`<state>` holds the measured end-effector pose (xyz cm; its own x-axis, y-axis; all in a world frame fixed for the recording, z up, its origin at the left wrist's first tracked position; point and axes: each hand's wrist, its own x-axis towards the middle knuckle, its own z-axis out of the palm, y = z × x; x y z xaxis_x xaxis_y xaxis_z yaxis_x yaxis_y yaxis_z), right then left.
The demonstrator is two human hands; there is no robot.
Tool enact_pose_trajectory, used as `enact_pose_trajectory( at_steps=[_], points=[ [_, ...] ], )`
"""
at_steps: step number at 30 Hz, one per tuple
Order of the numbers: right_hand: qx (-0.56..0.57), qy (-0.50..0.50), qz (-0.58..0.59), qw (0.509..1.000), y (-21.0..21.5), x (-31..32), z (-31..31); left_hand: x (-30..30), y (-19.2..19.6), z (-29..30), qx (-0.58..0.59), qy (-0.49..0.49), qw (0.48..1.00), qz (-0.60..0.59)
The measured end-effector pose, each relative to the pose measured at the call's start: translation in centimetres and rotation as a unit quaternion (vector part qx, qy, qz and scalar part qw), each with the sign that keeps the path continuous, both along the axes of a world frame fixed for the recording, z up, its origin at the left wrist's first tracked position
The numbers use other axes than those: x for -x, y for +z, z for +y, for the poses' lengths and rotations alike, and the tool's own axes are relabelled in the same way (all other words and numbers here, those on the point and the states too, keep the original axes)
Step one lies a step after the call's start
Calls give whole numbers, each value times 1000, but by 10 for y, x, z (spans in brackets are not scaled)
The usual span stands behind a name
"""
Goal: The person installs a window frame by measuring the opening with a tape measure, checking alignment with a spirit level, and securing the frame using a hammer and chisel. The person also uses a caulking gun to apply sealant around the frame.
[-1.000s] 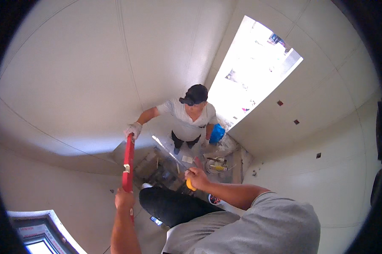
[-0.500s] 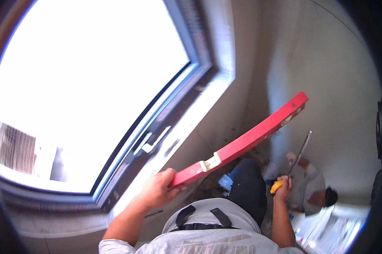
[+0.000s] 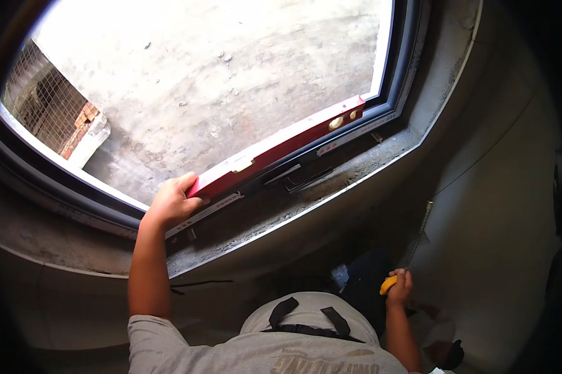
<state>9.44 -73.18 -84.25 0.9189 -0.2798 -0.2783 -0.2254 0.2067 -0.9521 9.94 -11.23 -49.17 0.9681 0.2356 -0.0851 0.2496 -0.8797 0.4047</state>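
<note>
At the window, my left hand (image 3: pixel 172 201) is closed round the near end of a red spirit level (image 3: pixel 287 142). The level lies along the lower bar of the dark window frame (image 3: pixel 410 68), its far end close to the frame's right corner. Pale vial windows show in its side. Lower right, my right hand (image 3: pixel 402 287) grips a tool with a yellow handle (image 3: pixel 387 285) and a long, thin metal shaft (image 3: pixel 418 240) pointing up and away. Its exact kind I cannot make out.
A dusty sill (image 3: pixel 256 223) runs below the frame, beside a window handle (image 3: pixel 291 181). Another person (image 3: pixel 441 349) is partly visible at the lower right. A thin dark strip (image 3: pixel 203 284) lies under the sill. Outside are a wire mesh (image 3: pixel 41 87) and bare ground.
My left hand has brought the spirit level from mid-air over to the window frame's lower bar. My right hand still holds the yellow-handled tool. The view has turned toward the window.
</note>
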Motion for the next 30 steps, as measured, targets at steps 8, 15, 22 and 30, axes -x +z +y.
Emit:
enact_pose_trajectory(
  at_steps=[8, 15, 22, 30],
  points=[
    [19, 17, 0, 1000, -11, 20, 14, -24, 5, 8, -27, -46, 998, 33],
    [146, 69, 17, 987, -25, 25, 10, -28, 3, 7, -32, -49, 996, 66],
    [265, 99, -11, 959, -27, 20, 18, -26, 2, 8, -51, -42, 996, 65],
    [236, 80, 17, 968, -27, 20, 16, -27, 5, 8, -47, -57, 996, 58]
  ],
)
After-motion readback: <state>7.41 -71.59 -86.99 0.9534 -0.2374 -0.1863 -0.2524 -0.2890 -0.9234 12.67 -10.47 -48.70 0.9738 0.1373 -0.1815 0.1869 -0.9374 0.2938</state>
